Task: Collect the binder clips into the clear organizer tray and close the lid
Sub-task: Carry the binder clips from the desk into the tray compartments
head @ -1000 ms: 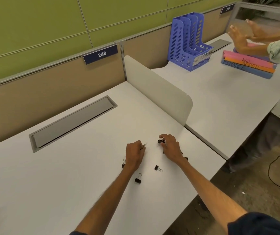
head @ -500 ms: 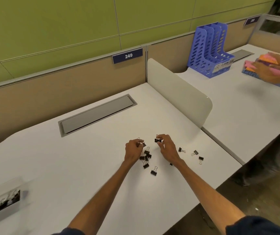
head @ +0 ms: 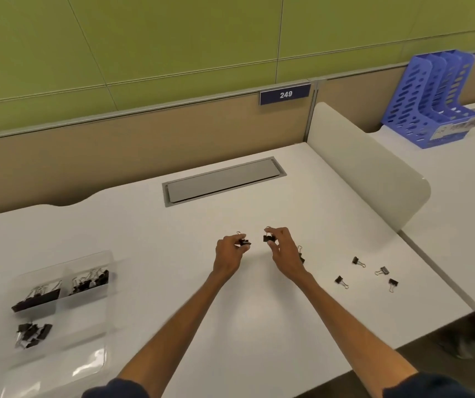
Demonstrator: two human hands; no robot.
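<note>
Both hands still pinch binder clips.

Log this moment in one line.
left hand: pinches left clip | right hand: pinches right clip | loose clips: desk, right | tray: open

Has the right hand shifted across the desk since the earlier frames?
Yes. The right hand, pinching a binder clip, has moved left: its gap to the loose clips and to the desk divider has widened.
</note>
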